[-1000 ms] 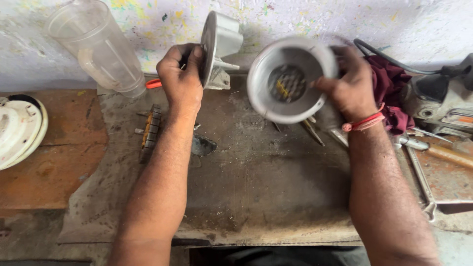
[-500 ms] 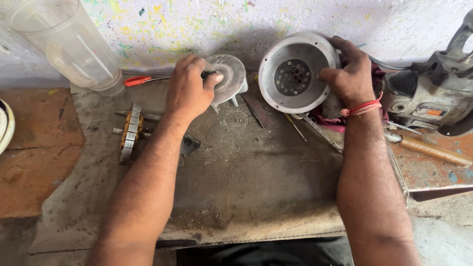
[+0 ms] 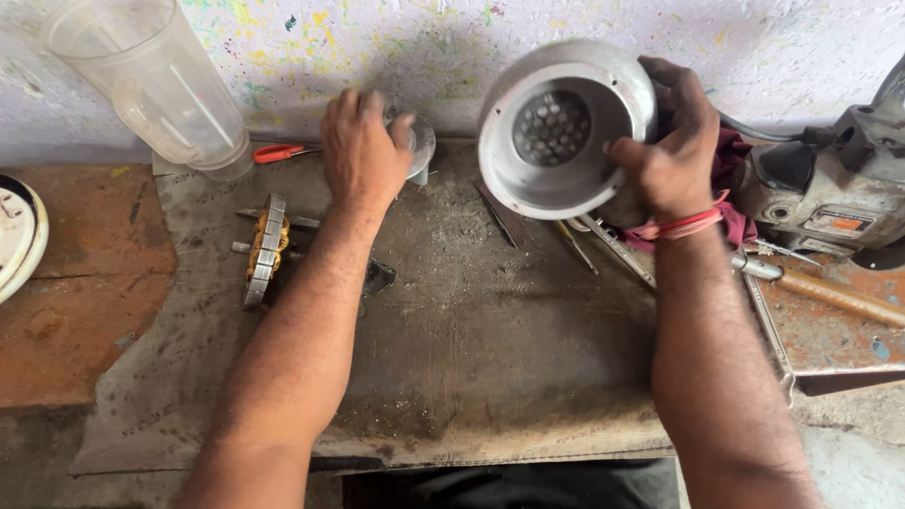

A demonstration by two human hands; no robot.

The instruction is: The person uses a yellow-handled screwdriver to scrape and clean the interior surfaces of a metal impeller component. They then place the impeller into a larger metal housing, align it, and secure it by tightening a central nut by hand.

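Observation:
My right hand grips a grey round metal housing by its rim and holds it above the bench, its open side facing me and a perforated bottom showing inside. My left hand lies palm down over a small grey metal cover plate resting on the bench near the wall; the fingers hide most of it. A motor stator with copper windings lies on the bench left of my left forearm.
A clear plastic blender jar leans at the back left, red-handled pliers beside it. A white round part sits far left. Screwdrivers, a red cloth, a grey power tool and a wooden-handled tool lie right.
My left hand has set the cover plate down flat near the wall and now rests over it. My right hand has turned the housing slightly while holding it up.

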